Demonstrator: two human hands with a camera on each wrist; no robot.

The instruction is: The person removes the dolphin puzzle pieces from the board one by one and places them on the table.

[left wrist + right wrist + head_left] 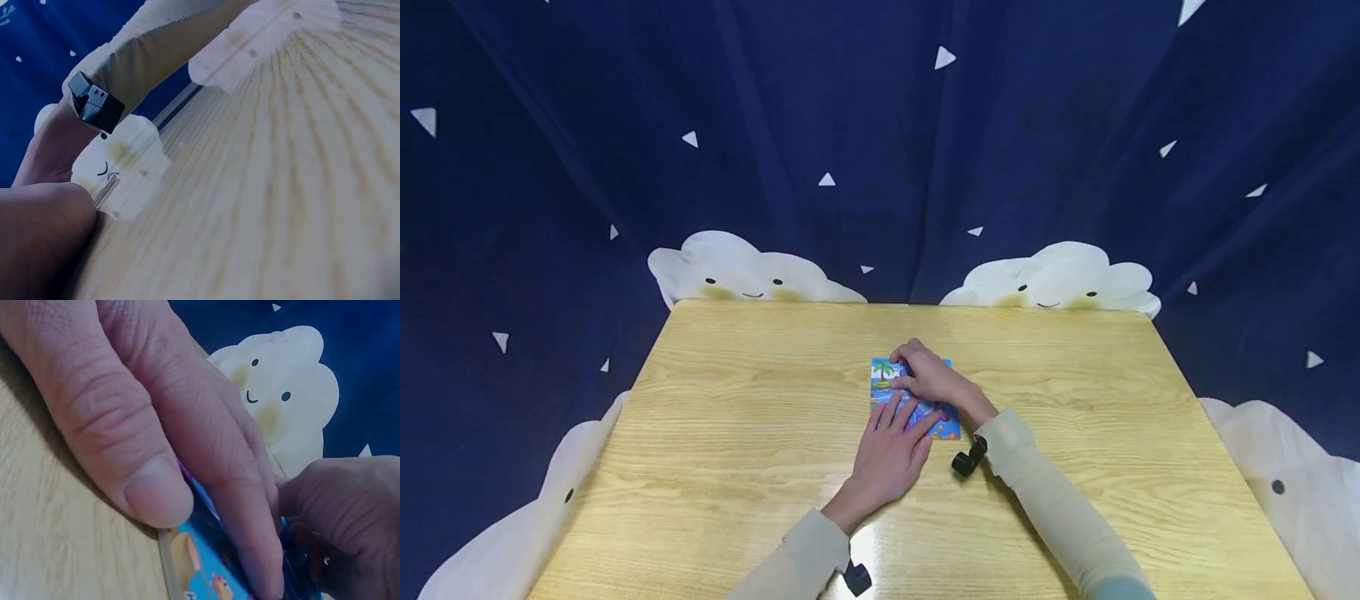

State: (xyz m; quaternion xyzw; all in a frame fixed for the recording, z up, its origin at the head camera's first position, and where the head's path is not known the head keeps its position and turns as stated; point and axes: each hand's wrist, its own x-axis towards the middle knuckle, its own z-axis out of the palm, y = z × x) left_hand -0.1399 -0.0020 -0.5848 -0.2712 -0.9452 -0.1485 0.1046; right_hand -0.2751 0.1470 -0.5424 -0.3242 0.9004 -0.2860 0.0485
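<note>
A small, thin picture board with a blue sea scene and a palm tree lies near the middle of the table. My left hand rests on its near part, palm down with fingers spread. In the right wrist view that left hand looms close, its thumb at the board's pale edge. My right hand reaches over the board's far right part, thumb and forefinger bent and apart. The right hand shows bent fingers low over the board; I cannot tell whether they hold anything. In the left wrist view the board is hidden.
The board lies on a light wooden table. Behind the table hangs a dark blue curtain with white triangles and smiling clouds. Small black devices sit on the right wrist and left wrist.
</note>
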